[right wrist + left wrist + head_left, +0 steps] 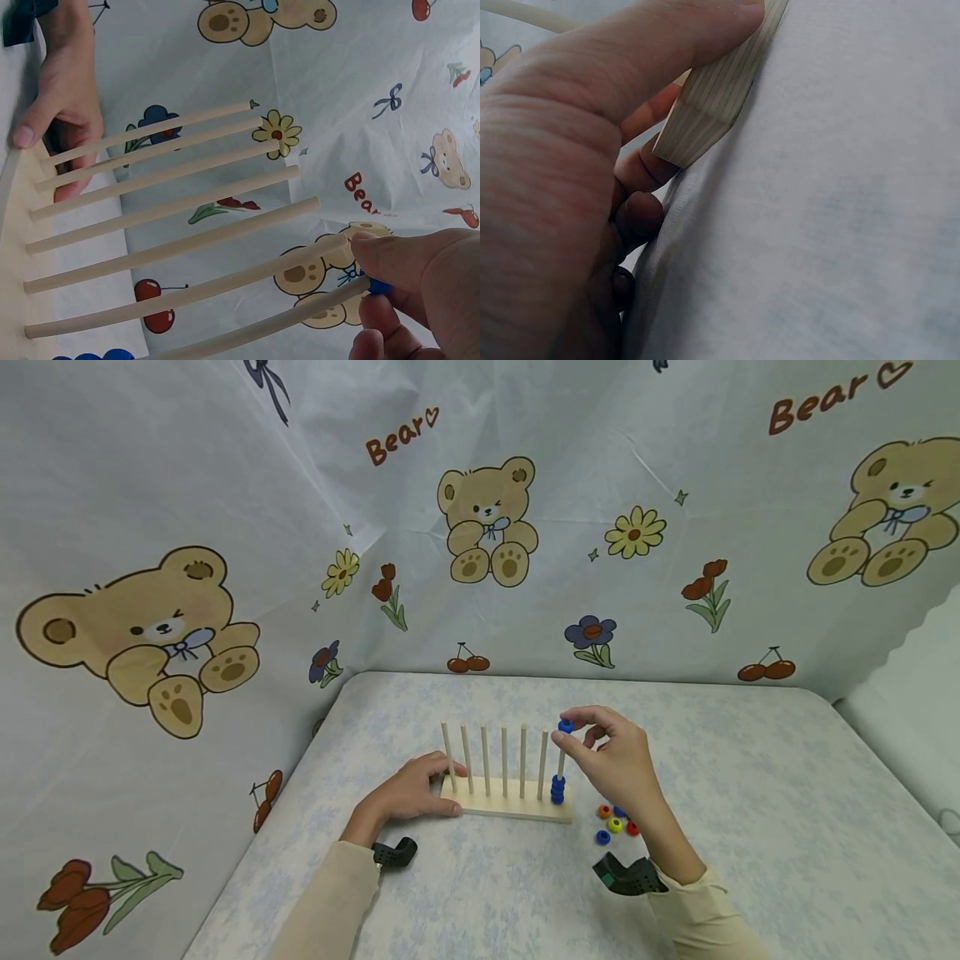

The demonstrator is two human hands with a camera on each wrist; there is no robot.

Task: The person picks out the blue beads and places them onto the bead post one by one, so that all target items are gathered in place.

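Note:
A wooden peg rack (495,806) with a row of upright dowels stands on the table. My left hand (411,787) grips the left end of its base, thumb along the front edge and fingers behind, as the left wrist view also shows. Between thumb and fingertips my right hand (611,758) pinches a blue bead (566,726) at the top of the rightmost dowel (262,326). Several blue beads (557,790) are stacked at the foot of that same dowel. The other dowels carry no beads.
Right of the rack, below my right wrist, lie several loose beads: an orange bead (604,812), a yellow bead (615,825), a red bead (633,828) and blue ones (603,837). A bear-patterned cloth (555,610) hangs behind the pale table (772,793).

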